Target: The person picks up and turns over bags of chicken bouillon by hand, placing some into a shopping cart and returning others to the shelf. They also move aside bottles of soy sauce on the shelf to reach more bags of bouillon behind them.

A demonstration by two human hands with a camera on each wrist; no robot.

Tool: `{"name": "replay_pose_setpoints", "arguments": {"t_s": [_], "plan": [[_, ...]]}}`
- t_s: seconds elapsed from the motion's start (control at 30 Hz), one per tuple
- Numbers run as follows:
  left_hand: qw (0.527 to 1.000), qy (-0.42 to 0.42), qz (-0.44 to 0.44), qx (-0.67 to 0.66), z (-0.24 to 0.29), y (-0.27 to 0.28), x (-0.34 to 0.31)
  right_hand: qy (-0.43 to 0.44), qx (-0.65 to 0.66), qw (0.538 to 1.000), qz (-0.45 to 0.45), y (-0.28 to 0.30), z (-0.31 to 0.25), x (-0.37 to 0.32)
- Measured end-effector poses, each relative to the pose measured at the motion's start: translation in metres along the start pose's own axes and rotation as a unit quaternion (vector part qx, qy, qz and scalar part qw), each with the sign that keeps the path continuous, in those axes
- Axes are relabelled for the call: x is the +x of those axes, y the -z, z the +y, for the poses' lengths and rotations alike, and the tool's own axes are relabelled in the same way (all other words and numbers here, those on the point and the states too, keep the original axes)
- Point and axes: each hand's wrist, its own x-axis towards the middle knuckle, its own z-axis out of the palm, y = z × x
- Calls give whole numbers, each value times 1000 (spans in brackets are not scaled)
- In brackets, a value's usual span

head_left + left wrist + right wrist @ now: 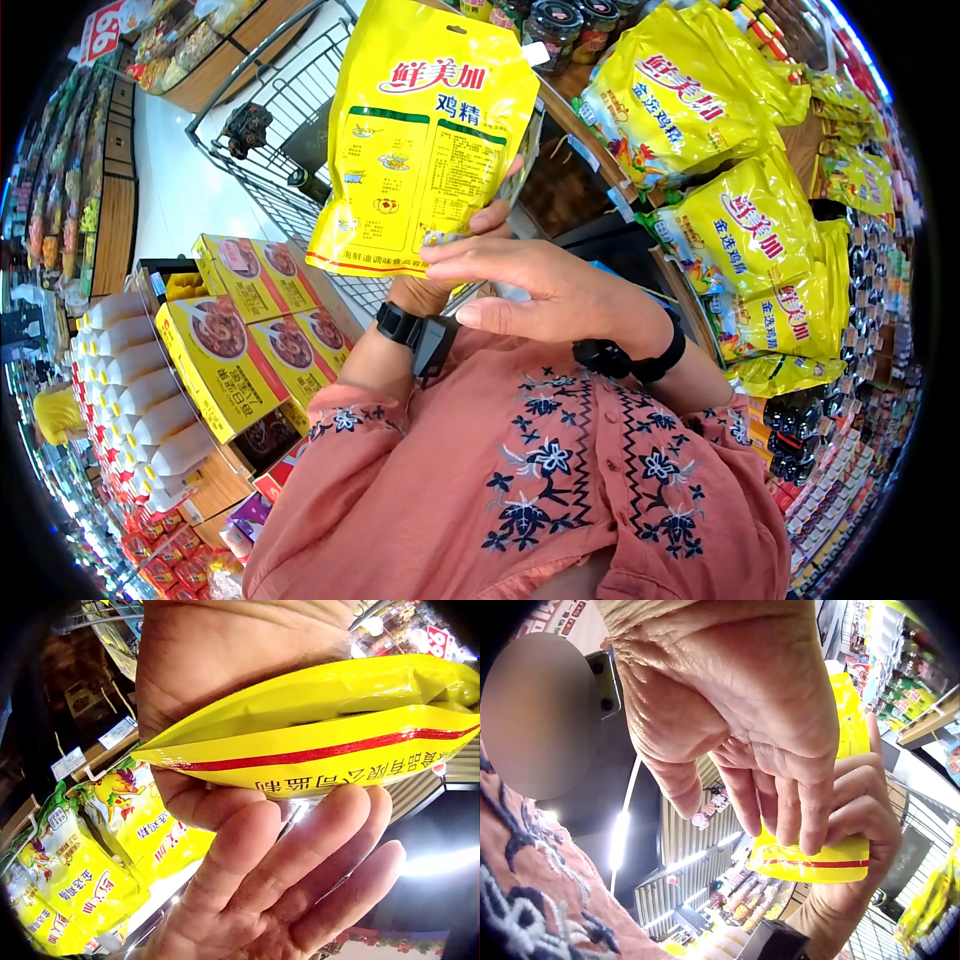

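Note:
A large yellow printed bag (400,180) is held up, its panel of text and small pictures facing the head camera. Behind its lower right part, my left hand (425,292) grips it; in the right wrist view the fingers of that left hand (862,817) curl round the bag (802,866). My right hand (545,290) reaches across with extended fingers, the fingertips at the bag's lower right corner. From the left wrist, the bag's red-striped bottom edge (300,754) shows above the fingers of my right hand (270,885).
Beyond the bag stands a wire shopping cart (265,185) with a few items. Similar yellow bags (690,100) hang and lie on the right. Yellow boxes (215,355) are stacked on the left beside a row of white packages (150,390). Dark-lidded jars (557,28) stand at the top.

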Motion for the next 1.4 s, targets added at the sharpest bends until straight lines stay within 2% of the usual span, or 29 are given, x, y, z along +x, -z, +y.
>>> {"name": "replay_pose_setpoints", "arguments": {"t_s": [0.27,0.37,0.47,0.77,0.87,1.07,1.17,1.3,1.37,1.4], "plan": [[999,14,-24,19,3,0,2,-24,15,1000,1,0,2,-1],[998,-20,25,63,-1,-4,2,-25,33,999,1,2,2,-1],[997,-13,18,78,-1,-7,4,-46,56,997,2,4,-2,-3],[999,27,20,35,-3,-1,17,-102,78,991,34,5,-5,-14],[998,56,-12,15,-2,-1,19,-115,95,987,54,4,-7,-16],[999,49,6,3,-4,1,28,-153,130,976,87,4,-16,-20],[996,63,-58,16,-1,8,31,-147,146,971,117,2,-10,-22],[998,-17,-16,58,0,1,28,-158,150,966,138,1,-9,-20],[998,-39,-13,50,2,0,26,-176,149,965,125,5,-11,-17],[999,-19,-31,22,4,2,24,-186,148,964,119,6,-12,-15]]}}
